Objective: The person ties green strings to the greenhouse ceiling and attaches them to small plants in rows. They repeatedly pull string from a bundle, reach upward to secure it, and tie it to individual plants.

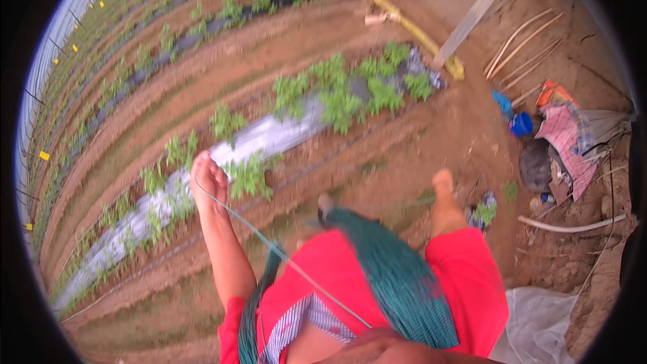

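Note:
My left hand (208, 182) is raised at the left, its fingers curled around a thin green twine (263, 237). The twine runs taut from that fist down across my red top to just below my chin. A thick hank of dark green twine (399, 273) hangs over my body. My right hand (443, 181) is stretched forward on the right, small and blurred. A faint green line passes close to its wrist; whether the fingers hold it cannot be made out. Leafy green plants (250, 177) stand in the mulched bed right beside my left hand.
Silvery plastic mulch (273, 134) covers the nearest bed; more planted rows lie beyond. A yellow beam (379, 2) and a grey post (477, 12) stand at the row end. On the right are a blue cup (521, 124), pink cloth (563, 136), sticks (525, 43) and a pale curved pipe (571, 225).

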Demonstrator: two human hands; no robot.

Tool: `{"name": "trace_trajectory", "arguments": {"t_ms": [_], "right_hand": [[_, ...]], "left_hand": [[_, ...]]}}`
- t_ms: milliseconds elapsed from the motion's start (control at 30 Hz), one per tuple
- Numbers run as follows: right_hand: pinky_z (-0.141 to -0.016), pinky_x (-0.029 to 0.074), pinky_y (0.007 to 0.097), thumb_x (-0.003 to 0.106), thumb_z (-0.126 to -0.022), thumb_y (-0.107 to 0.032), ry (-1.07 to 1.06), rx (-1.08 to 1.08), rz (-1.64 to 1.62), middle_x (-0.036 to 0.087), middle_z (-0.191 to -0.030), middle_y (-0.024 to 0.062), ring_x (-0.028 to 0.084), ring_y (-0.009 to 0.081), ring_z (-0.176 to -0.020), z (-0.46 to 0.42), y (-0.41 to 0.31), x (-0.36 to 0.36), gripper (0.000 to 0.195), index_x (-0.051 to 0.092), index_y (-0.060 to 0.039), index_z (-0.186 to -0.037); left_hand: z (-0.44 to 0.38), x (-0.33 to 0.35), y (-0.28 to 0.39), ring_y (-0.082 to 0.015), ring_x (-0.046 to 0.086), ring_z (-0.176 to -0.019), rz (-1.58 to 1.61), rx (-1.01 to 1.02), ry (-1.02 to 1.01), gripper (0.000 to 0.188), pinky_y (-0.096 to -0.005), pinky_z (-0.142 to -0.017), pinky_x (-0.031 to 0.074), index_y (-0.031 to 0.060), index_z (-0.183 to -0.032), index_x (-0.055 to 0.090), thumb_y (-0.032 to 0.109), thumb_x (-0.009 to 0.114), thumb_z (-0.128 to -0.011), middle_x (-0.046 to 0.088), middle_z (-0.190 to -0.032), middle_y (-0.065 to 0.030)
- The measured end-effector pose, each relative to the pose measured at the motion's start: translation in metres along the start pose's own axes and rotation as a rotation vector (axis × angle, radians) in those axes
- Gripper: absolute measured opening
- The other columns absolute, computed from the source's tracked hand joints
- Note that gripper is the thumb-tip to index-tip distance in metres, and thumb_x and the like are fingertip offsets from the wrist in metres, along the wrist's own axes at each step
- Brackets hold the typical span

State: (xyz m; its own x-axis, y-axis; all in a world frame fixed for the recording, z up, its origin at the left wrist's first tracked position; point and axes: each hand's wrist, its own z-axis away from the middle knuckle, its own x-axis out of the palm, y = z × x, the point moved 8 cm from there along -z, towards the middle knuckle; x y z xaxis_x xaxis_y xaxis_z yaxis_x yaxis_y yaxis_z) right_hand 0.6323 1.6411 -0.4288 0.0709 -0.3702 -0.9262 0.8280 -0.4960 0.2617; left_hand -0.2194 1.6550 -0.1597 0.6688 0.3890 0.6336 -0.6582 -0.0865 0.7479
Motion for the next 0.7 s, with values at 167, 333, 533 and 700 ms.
{"name": "trace_trajectory", "arguments": {"t_ms": [167, 333, 533, 700], "right_hand": [[-0.079, 0.053, 0.0422, 0.063, -0.092, -0.028, 0.296, 0.238, -0.609, 0.072, -0.094, 0.0196, 0.07, 0.0327, -0.087, 0.016, 0.094, -0.064, 0.031, 0.072, 0.0018, -0.093], [-0.046, 0.031, 0.0201, 0.07, -0.094, -0.019, 0.016, -0.116, -1.663, 0.053, -0.068, -0.0076, 0.041, 0.0008, -0.053, -0.028, -0.001, -0.151, 0.013, 0.067, -0.0068, -0.096], [-0.059, 0.041, 0.0204, 0.073, -0.089, -0.017, -0.428, -0.982, -1.091, 0.059, -0.072, -0.0082, 0.05, 0.0012, -0.066, 0.05, -0.181, -0.293, 0.01, 0.068, -0.0081, -0.089], [-0.059, 0.051, 0.045, 0.065, -0.088, -0.029, -0.115, -1.755, -0.729, 0.069, -0.076, 0.0084, 0.067, 0.032, -0.071, 0.186, -0.281, -0.331, 0.016, 0.063, -0.0136, -0.086]], "left_hand": [[0.063, -0.235, 0.034, -0.0084, 0.042, -0.05, 0.115, 0.111, 0.454, 0.013, -0.0248, -0.043, 0.031, 0.0107, -0.094, 0.053, 0.02, 0.059, -0.101, 0.051, -0.069, 0.0029], [0.21, -0.314, 0.005, -0.0124, 0.055, -0.055, -0.382, -0.01, 0.889, 0.016, -0.0246, -0.042, 0.037, 0.0083, -0.091, 0.058, 0.022, 0.06, -0.099, 0.059, -0.072, 0.0001], [0.196, -0.129, -0.104, -0.0189, 0.071, -0.067, -1.526, -0.609, 0.526, 0.029, -0.026, -0.048, 0.047, -0.0016, -0.113, 0.069, 0.021, 0.062, -0.096, 0.074, -0.098, -0.0118], [0.104, 0.204, -0.207, -0.0209, 0.06, -0.119, -0.689, -0.11, -0.212, 0.056, -0.0297, -0.078, 0.055, 0.0042, -0.145, 0.047, 0.015, 0.068, -0.094, 0.055, -0.142, -0.0119]]}}
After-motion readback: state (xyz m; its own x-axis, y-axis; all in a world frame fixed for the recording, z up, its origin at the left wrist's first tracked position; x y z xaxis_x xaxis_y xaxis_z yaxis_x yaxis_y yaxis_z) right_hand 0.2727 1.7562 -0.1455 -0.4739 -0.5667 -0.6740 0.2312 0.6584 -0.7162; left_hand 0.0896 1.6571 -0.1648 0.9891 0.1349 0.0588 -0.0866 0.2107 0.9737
